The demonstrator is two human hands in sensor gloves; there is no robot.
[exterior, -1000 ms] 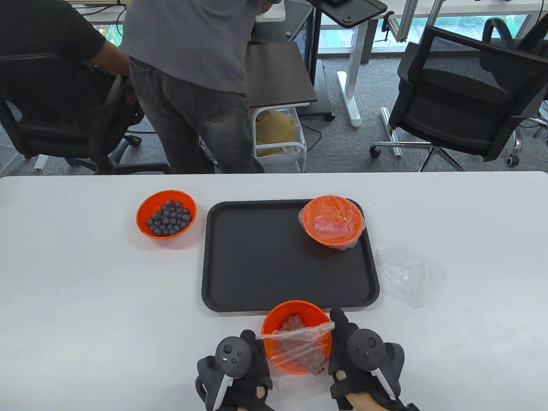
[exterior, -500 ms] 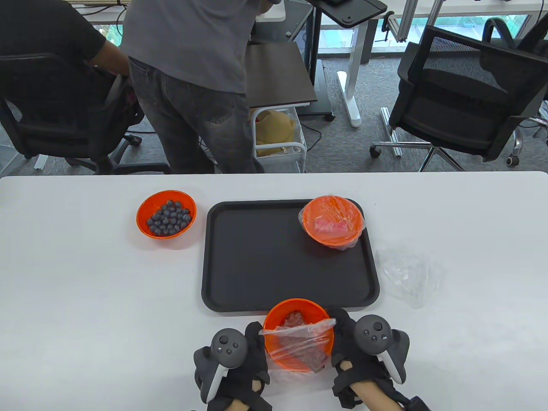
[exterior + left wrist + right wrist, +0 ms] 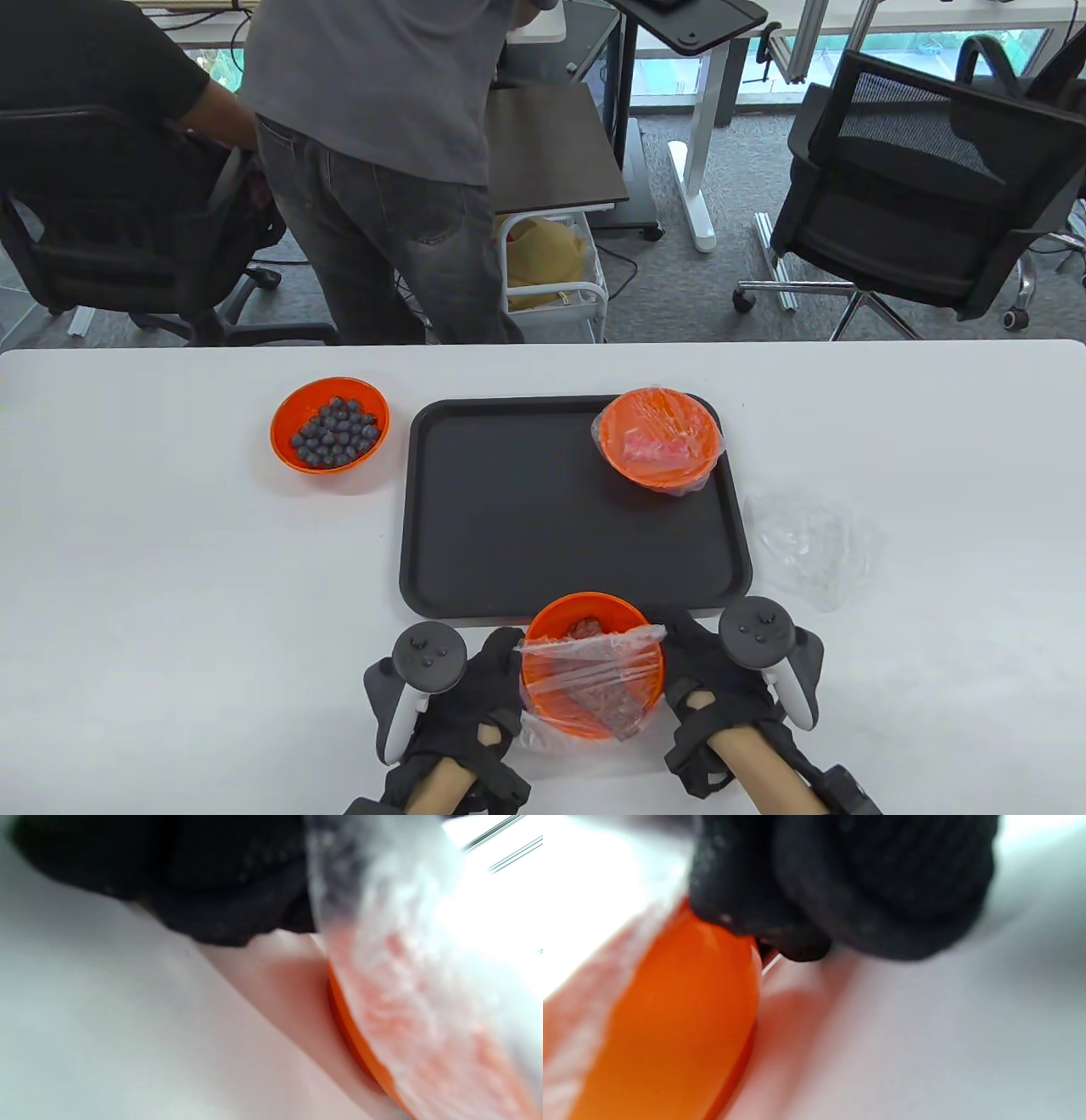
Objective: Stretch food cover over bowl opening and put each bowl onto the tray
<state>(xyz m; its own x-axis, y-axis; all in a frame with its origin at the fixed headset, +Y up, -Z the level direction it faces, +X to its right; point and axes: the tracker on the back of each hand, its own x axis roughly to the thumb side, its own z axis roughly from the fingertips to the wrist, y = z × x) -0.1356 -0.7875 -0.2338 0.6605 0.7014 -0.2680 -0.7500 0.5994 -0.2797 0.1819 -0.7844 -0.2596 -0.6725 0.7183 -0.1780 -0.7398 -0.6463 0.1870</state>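
- Film (image 3: 594, 658) lay stretched over the near part of the front bowl (image 3: 592, 664), its far edge running left to right across the opening; the far part of the opening was uncovered.
- The left hand (image 3: 475, 696) pinched the film at the bowl's left rim, and the right hand (image 3: 708, 679) pinched it at the right rim, so the two hands sat apart with the bowl between them, about equally close.
- Both wrist views were blurred; they showed gloved fingers (image 3: 806, 899) hard against the orange wall and little else.
- The bowl stood on the white table (image 3: 170, 594), just in front of the tray (image 3: 509, 509) and touching or nearly touching its near edge.
- By my reading, the uncovered part lay away from the hands, toward the tray, so the film would need pulling that way, over the far rim.
- A covered bowl (image 3: 657, 440) stood in the tray's far right corner.
- Left of the tray sat a blueberry bowl (image 3: 330, 424), uncovered; a spare loose cover (image 3: 810, 543) lay right of the tray.
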